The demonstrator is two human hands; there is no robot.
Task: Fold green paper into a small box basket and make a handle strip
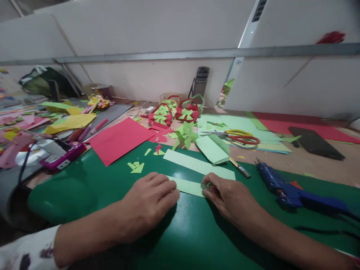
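A pale green paper strip (188, 186) stretches between my two hands, just above or on the green mat (92, 195). My left hand (153, 200) is closed over the strip's left end, its fingertips partly hidden from me. At the other end, my right hand (227, 195) pinches the paper between thumb and fingers. A second pale green strip (197, 164) lies flat on the mat just beyond. Behind it rests a folded light green paper piece (212, 149), with a cutter knife (239, 167) beside it. Small green paper scraps (136, 167) lie left of the strips.
A blue glue gun (292, 191) with its cable lies at right. Scissors (242, 138), a phone (315, 142) and green sheets stand farther back. Red paper baskets (160, 118) and a bottle (200, 82) are near the wall. Red paper (120, 139) and a purple power strip (64, 156) lie left.
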